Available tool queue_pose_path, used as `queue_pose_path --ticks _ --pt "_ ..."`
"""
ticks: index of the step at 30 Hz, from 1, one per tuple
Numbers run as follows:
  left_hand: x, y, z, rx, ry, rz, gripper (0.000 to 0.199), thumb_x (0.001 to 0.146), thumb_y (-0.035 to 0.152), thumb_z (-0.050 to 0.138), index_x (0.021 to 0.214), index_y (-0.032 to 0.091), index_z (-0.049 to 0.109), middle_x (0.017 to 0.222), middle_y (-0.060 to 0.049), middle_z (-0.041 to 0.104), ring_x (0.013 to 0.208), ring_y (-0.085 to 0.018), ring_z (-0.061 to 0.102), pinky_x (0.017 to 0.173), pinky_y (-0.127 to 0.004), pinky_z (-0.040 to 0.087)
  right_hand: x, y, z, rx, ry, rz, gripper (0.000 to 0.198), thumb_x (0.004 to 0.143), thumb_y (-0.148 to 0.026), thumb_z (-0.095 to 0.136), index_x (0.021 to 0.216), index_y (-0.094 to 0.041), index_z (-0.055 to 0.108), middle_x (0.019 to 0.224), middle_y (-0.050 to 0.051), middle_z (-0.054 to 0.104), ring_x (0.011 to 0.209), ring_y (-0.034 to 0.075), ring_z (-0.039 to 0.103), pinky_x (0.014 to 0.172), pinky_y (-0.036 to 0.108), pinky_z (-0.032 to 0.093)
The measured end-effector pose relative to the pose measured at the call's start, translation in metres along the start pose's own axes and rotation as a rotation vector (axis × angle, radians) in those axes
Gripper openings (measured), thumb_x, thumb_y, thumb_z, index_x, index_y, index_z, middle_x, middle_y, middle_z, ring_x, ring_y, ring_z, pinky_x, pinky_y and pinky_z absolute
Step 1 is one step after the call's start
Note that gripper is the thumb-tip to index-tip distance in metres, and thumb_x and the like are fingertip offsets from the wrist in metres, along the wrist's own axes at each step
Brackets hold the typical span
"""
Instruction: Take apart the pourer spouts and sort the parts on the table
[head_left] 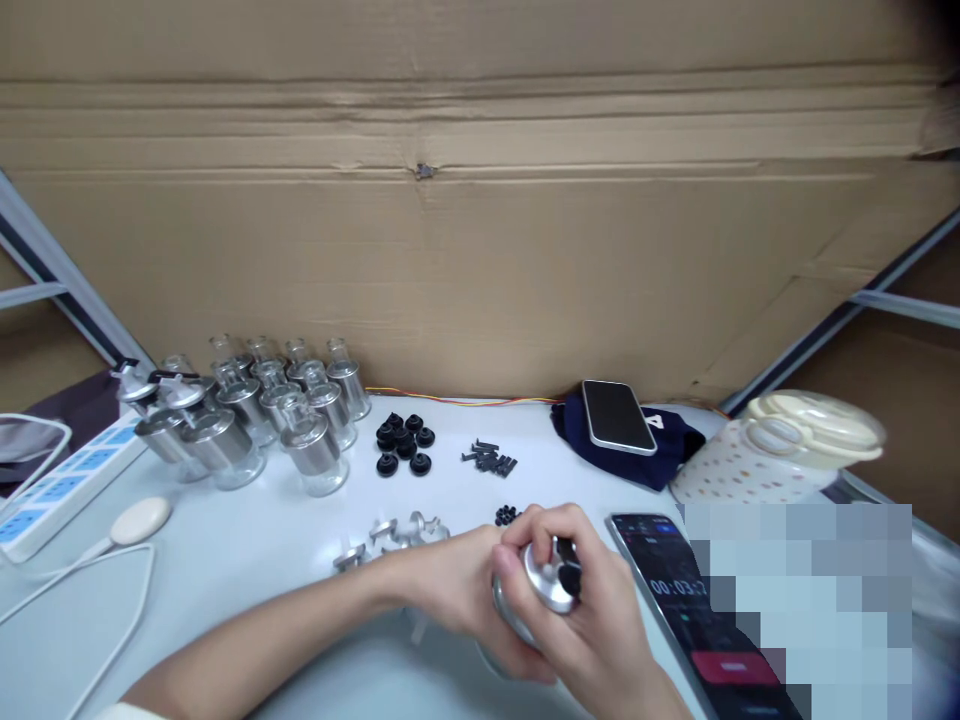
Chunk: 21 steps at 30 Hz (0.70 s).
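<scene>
My left hand [469, 590] is wrapped round the body of a glass bottle with a metal sleeve [513, 612], held low over the table. Closed over its top, my right hand [604, 625] grips the silver cap [546, 582], which carries a black part [568, 572]. The bottle tilts toward the camera, and most of its body is hidden by my fingers. Behind my left wrist lie several loose silver caps [384, 530], partly covered by the arm. A cluster of small black pieces [507, 515] sits just beyond my hands.
Several metal-sleeved bottles [311, 450] stand at the left, two with caps on. Black stoppers [405, 443] and dark pins [491, 458] lie mid-table. A timer phone [667, 590], another phone [619, 415] on dark cloth, and a dotted container [757, 455] are rightward. A power strip [71, 485] lies left.
</scene>
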<state>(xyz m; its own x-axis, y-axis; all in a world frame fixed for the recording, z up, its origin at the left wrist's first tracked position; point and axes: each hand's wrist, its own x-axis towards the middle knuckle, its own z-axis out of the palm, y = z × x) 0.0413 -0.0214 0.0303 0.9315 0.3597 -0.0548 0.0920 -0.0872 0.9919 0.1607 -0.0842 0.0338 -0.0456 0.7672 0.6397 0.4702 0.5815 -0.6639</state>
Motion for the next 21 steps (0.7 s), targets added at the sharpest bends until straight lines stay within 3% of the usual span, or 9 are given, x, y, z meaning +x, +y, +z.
queue_pose_path --ticks 6,9,16,21 --pt "0.002 -0.007 0.005 -0.113 0.051 0.018 0.031 0.056 0.014 0.07 0.07 0.017 0.043 0.066 0.006 0.044 0.066 -0.009 0.046 0.057 -0.02 0.036 0.009 -0.01 -0.001 0.273 0.024 0.428 0.022 0.084 -0.026 0.052 0.07 -0.024 0.035 0.053 -0.008 0.045 0.045 0.009 0.043 0.045 0.02 0.039" --pt "0.002 -0.012 0.006 -0.127 0.01 0.029 0.024 0.059 0.013 0.07 0.066 0.015 0.047 0.066 0.005 0.047 0.066 -0.009 0.047 0.06 -0.022 0.038 0.014 -0.016 -0.001 0.483 0.017 0.564 0.028 0.085 -0.035 0.054 0.068 -0.024 0.034 0.05 -0.008 0.044 0.046 0.01 0.043 0.048 0.021 0.039" --pt "0.001 -0.015 0.007 -0.068 0.028 0.057 0.025 0.057 0.013 0.072 0.069 0.015 0.051 0.067 0.006 0.049 0.066 -0.008 0.048 0.06 -0.019 0.041 0.012 -0.022 -0.005 0.767 0.071 0.727 0.037 0.081 -0.045 0.061 0.068 -0.023 0.034 0.051 -0.007 0.043 0.05 0.01 0.043 0.051 0.022 0.041" --pt "0.002 -0.013 0.007 -0.017 0.05 0.058 0.026 0.056 0.017 0.073 0.069 0.017 0.05 0.068 0.006 0.051 0.066 -0.008 0.049 0.058 -0.017 0.041 0.007 -0.025 -0.007 0.573 0.06 0.574 0.037 0.085 -0.045 0.056 0.065 -0.023 0.033 0.049 -0.007 0.041 0.048 0.01 0.042 0.05 0.023 0.041"
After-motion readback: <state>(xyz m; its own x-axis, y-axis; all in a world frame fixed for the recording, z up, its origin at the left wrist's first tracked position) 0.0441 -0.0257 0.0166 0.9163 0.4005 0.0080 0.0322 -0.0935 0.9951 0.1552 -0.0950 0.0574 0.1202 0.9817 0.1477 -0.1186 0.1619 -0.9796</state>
